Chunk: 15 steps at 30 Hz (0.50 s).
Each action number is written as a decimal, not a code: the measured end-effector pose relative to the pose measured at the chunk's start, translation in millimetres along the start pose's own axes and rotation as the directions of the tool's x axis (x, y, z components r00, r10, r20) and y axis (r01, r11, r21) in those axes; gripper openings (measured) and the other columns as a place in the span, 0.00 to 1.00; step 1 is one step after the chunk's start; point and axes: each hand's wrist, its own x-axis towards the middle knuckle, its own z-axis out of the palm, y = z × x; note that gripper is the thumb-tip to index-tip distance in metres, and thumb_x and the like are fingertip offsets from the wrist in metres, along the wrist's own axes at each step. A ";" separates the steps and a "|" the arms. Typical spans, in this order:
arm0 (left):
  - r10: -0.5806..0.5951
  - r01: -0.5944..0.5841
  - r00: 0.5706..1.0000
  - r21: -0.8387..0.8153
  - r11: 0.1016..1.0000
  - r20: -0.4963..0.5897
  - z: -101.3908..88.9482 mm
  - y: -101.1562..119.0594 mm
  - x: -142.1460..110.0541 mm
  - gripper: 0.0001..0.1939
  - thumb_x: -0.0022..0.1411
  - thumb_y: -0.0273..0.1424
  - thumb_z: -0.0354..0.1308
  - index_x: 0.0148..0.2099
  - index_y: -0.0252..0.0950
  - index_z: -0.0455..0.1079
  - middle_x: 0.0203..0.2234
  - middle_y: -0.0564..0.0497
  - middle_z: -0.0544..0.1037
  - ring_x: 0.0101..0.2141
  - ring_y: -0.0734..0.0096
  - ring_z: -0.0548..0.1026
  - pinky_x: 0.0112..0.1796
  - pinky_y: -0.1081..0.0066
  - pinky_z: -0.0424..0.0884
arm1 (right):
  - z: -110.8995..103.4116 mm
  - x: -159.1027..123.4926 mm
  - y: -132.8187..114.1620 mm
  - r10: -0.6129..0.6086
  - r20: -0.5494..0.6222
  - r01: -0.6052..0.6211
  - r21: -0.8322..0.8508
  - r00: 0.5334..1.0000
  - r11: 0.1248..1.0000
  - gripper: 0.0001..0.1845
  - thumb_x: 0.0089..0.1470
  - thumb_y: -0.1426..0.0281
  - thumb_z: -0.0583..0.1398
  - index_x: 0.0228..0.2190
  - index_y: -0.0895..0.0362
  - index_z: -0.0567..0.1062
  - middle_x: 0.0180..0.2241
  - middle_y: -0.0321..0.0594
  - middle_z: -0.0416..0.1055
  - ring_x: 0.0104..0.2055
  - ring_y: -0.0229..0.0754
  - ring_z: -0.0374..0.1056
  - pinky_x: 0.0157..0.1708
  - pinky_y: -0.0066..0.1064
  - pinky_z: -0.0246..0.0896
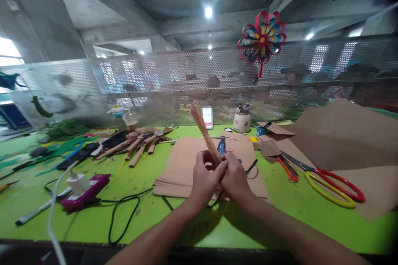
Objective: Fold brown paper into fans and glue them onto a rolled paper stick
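Note:
Both hands meet at the lower end of a thin roll of brown paper point(205, 133), which tilts up and to the left and looks split into strips at its top. My left hand point(205, 176) closes its fingers round the roll's lower end. Pressed against it, my right hand point(234, 177) pinches the same end, and its fingertips hide the bottom of the roll. Beneath the hands lies a stack of brown paper sheets point(177, 165). Just behind them rests a blue tool point(221, 147), probably a glue gun, partly hidden by my right hand.
Large scissors point(329, 182) and a red-handled cutter point(287, 169) lie right, beside big brown sheets point(336, 136). Left are a purple power strip point(85, 193), black cable point(121, 203) and several paper rolls point(141, 149). A phone point(207, 117) and bottle point(241, 119) stand before a perforated screen point(168, 91).

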 end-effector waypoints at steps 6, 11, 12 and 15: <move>-0.035 0.037 0.997 0.030 0.999 -0.066 -1.3 -1.9 5.0 0.18 0.51 0.38 0.64 0.38 0.36 0.61 0.30 0.51 0.72 0.31 0.70 0.73 0.29 0.73 0.69 | 5.3 -4.3 -0.6 0.026 -0.002 -0.025 0.069 1.000 0.997 0.02 0.52 0.70 0.56 0.28 0.56 0.65 0.30 0.41 0.67 0.32 0.45 0.65 0.31 0.33 0.59; -0.097 0.096 0.995 -0.140 0.985 0.002 -14.9 -6.4 13.2 0.15 0.50 0.36 0.65 0.36 0.35 0.65 0.27 0.53 0.71 0.30 0.71 0.72 0.31 0.73 0.68 | 5.2 -7.3 -0.6 0.009 0.044 -0.021 0.269 0.999 0.963 0.15 0.46 0.67 0.63 0.37 0.56 0.68 0.35 0.40 0.67 0.34 0.43 0.66 0.34 0.33 0.63; -0.111 0.114 0.994 -0.186 0.976 0.024 -18.5 -6.4 15.5 0.15 0.50 0.35 0.65 0.36 0.35 0.66 0.27 0.53 0.71 0.29 0.72 0.71 0.30 0.74 0.67 | 4.7 -7.7 -0.5 0.015 0.050 -0.030 0.305 0.999 0.952 0.17 0.45 0.65 0.64 0.38 0.56 0.68 0.35 0.41 0.67 0.34 0.43 0.66 0.33 0.33 0.64; -0.149 0.176 0.983 -0.308 0.935 0.108 -29.6 -2.7 23.4 0.13 0.50 0.34 0.65 0.37 0.34 0.68 0.27 0.52 0.72 0.27 0.74 0.71 0.28 0.75 0.66 | 2.0 -7.7 0.7 0.054 0.081 -0.080 0.363 0.995 0.929 0.16 0.49 0.59 0.62 0.36 0.57 0.70 0.33 0.41 0.68 0.32 0.42 0.65 0.30 0.33 0.64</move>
